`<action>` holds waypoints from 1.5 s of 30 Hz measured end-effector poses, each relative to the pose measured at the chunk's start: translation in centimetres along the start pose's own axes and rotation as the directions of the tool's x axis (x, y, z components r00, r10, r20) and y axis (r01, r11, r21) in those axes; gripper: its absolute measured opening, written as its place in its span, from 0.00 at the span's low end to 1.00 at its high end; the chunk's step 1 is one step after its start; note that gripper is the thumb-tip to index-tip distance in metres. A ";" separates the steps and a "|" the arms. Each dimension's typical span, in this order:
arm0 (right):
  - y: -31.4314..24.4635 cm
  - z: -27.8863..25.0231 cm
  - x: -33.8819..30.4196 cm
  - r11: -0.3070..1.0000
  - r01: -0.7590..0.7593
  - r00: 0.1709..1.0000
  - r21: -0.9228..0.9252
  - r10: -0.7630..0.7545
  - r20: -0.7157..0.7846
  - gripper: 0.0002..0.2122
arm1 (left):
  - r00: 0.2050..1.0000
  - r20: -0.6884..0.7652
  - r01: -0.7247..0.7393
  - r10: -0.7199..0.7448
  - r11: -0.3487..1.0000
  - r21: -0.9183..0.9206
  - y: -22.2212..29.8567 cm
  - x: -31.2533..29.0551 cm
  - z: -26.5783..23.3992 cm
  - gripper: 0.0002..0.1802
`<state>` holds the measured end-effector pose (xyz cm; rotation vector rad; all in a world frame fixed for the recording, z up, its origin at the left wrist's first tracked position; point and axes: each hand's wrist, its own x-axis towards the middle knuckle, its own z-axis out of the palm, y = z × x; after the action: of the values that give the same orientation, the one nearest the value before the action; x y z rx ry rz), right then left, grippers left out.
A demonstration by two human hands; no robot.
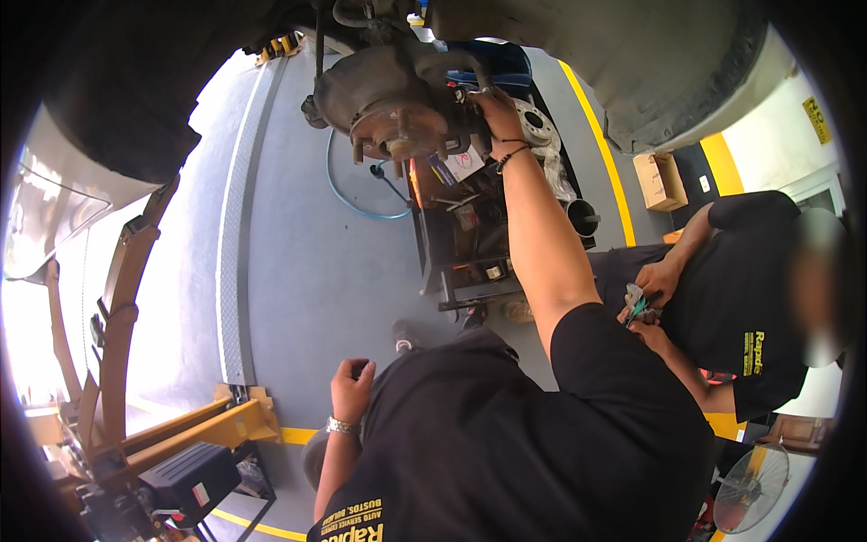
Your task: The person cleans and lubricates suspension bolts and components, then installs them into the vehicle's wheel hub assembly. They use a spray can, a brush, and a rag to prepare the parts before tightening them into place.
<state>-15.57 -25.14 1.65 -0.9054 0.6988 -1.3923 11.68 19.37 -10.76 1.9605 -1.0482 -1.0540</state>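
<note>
Watching through the head camera, I find my right hand (498, 116) raised against the side of the bare, rusty hub (395, 135). Its fingers meet the edge of the assembly; whether they clench it or only steady it, I cannot tell. The arm stretches nearly straight, I judge because the hub hangs high and ahead. My left hand (349, 390) hangs low and well apart, half curled and loose, with nothing seen in it.

Just below and beyond the right hand stands a dark cart (488, 294), probably placed there to keep parts within reach. It bears a small white-and-blue box (459, 165) and a pale metal disc (533, 138), close beside that hand's wrist.

To the right of both hands, a co-worker (736, 303) holds a grey-and-green bundle (641, 309). The floor (316, 298) beneath my hands is smooth and grey; a blue hose (361, 211) curls over it left of the cart. Farther out, a yellow line (596, 144) runs past the right hand toward an open cardboard box (659, 182).
</note>
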 end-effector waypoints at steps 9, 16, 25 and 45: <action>-2.3 -1.2 -1.7 0.898 -0.203 0.974 -0.390 0.226 0.014 0.11 | 0.998 -0.056 -0.036 0.037 0.999 0.009 3.8 5.7 0.6 0.16; -1.9 0.0 -2.2 0.960 -0.272 0.962 -0.060 0.271 -0.027 0.09 | 0.999 0.014 -0.042 0.041 0.996 0.074 5.3 9.0 1.0 0.16; -2.2 -0.5 -1.8 0.930 -0.309 0.951 -0.200 0.300 -0.078 0.12 | 0.997 -0.021 -0.069 0.072 0.992 0.108 4.7 11.0 -0.7 0.16; -2.6 -0.3 -4.0 0.954 -0.300 0.949 -0.016 0.296 -0.112 0.11 | 0.963 0.258 -0.127 0.075 0.974 0.190 5.8 11.8 3.4 0.17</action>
<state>-17.52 -21.14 3.34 -0.7183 0.9046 -1.1681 10.94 5.82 -11.45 1.9429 -1.4301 -1.1979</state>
